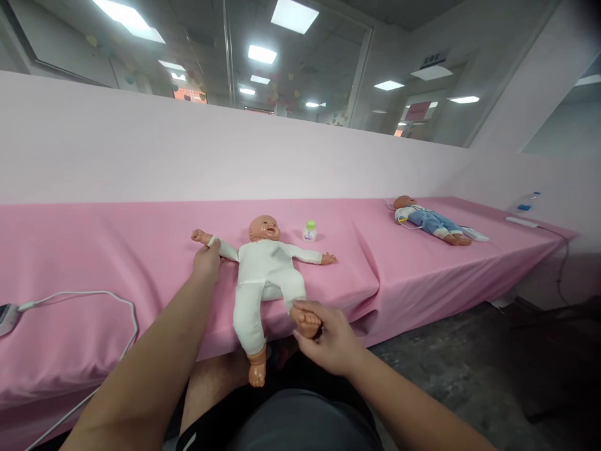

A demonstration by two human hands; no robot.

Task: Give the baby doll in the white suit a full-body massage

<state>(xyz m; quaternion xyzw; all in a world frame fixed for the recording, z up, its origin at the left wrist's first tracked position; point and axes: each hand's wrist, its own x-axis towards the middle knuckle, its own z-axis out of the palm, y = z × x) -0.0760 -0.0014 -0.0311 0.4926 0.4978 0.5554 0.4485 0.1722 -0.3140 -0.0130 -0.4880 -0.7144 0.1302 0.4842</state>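
Observation:
A baby doll (268, 263) with a white cloth body lies face up in front of me, its arms spread and its lower legs over the table's front edge. My left hand (206, 262) is closed around the doll's arm on the left side, just below its wrist. Around the foot on the right side, my right hand (331, 335) is wrapped, with the toes showing between thumb and fingers. The doll's other foot hangs free. Beside its head stands a small white bottle (309, 233) with a green cap.
Pink cloth (117, 250) covers the long table. A second doll (427, 220) in blue trousers lies farther right, near a power strip (522, 222) and a plastic bottle (528, 202). A white cable (94, 292) runs from a device (8, 318) at left.

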